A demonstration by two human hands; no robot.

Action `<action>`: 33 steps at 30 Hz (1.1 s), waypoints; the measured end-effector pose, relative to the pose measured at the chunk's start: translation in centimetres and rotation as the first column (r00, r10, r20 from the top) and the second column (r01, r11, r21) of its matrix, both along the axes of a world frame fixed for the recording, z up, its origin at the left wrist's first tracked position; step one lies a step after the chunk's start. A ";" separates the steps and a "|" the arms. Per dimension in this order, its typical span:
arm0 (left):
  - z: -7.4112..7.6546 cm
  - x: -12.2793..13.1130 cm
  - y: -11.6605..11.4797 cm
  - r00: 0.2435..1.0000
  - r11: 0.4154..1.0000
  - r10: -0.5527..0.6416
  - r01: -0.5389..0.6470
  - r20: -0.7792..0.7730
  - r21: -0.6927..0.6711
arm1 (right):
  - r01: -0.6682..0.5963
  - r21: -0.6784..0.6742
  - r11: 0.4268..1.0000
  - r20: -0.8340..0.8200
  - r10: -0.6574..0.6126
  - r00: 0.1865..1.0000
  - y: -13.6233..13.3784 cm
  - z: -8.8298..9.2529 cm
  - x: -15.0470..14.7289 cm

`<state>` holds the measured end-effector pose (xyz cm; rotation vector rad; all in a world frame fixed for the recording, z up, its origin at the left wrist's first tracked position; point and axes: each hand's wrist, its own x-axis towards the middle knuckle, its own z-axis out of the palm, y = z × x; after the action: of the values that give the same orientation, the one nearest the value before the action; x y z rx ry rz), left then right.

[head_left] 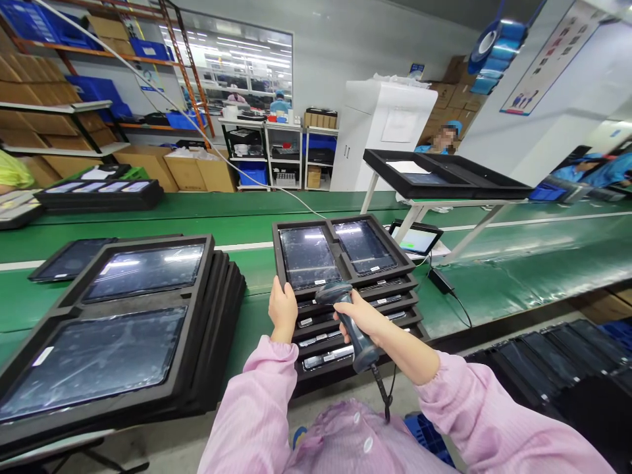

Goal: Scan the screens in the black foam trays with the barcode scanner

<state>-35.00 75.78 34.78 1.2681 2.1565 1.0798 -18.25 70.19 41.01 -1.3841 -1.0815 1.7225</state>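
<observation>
A stack of black foam trays (345, 258) stands in front of me, with a pair of dark tablet screens (309, 257) lying in the top tray. Small white labels (320, 282) show on the screens' near edges. My left hand (283, 308) is closed on the left front corner of the upper tray. In my right hand (359, 316) is a dark grey barcode scanner (363, 349), fingers wrapped round its handle. The scanner's head hangs over the front edge of the stack, close to one label. Its cable runs down toward my body.
Left stands another stack of foam trays (135, 296) with screens, beside a loose tablet (74, 258). Behind to the right are a lit display (417, 238), a white stand (412, 214) bearing trays, and a black power adapter (441, 281). Trayed screens (557, 355) sit lower right.
</observation>
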 end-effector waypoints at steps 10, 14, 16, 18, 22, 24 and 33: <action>0.5 0.0 0.3 0.999 0.999 0.041 -0.041 -0.018 -0.016 | 0.070 0.094 0.993 0.135 -0.082 0.987 1.9 1.2 11.8; 0.3 -0.1 0.5 0.997 0.997 0.073 -0.074 -0.033 -0.011 | 0.093 0.100 0.991 0.203 -0.112 0.973 2.6 0.6 16.6; 0.2 -0.1 0.5 0.995 0.996 0.084 -0.084 -0.045 -0.012 | 0.083 0.112 0.990 0.195 -0.103 0.975 2.8 0.2 17.3; 0.2 -0.1 0.6 0.994 0.995 0.093 -0.094 -0.055 -0.023 | 0.073 0.124 0.990 0.182 -0.095 0.979 2.9 -0.1 17.4; 0.3 -0.1 0.7 0.993 0.994 0.105 -0.105 -0.056 -0.012 | 0.059 0.142 0.988 0.164 -0.082 0.983 3.1 -0.1 17.1; 0.3 -0.1 0.7 0.993 0.994 0.110 -0.110 -0.053 -0.002 | 0.059 0.148 0.987 0.155 -0.082 0.984 3.1 0.1 17.1; 0.3 0.0 0.6 0.991 0.992 0.124 -0.125 -0.050 -0.003 | 0.055 0.155 0.986 0.121 -0.074 0.990 2.6 -0.9 17.4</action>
<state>-34.98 76.43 35.05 1.1821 2.3009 1.1000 -0.80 72.84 40.11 -1.4311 -1.1973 1.4908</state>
